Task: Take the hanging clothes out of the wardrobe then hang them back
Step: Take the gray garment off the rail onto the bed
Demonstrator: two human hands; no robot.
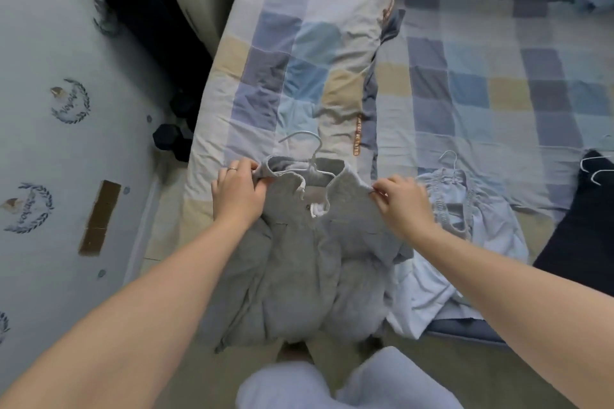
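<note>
- Where the patterned floor [50, 143] fills the 9 o'clock side, what looks like a black dumbbell [169, 138] sits by the corner of the bed [498, 83], well apart from the work
- The left hand [237, 191], a ring on one finger, pinches the left end of the waistband of the grey trousers [299, 269]; its forearm reaches up from 7 o'clock, back of the hand upward
- The grey trousers lie on the near edge of the bed, their waistband at 12 o'clock resting on the folded checked quilt [299, 60] and their legs trailing toward 6 o'clock off the edge; the long axis runs 12 to 6, square between the two arms
- A white hanger [312, 159] lies at the waistband, hook toward 12 o'clock, its arms seemingly tucked inside the opening; one hand sits at its 9 and one at its 3, neither clearly nearer
- The right hand [402, 199] grips the right end of the waistband with curled fingers, forearm angled in from 4 o'clock
- My judgement is that the band is being fitted onto the hanger, so the coming move turns on keeping it stretched along the hanger's 9-to-3 line
- At 3 o'clock of the right hand a pale blue garment [471, 242] lies touching the grey, and further toward 3 a dark garment [571, 236], each with its own hanger
</note>
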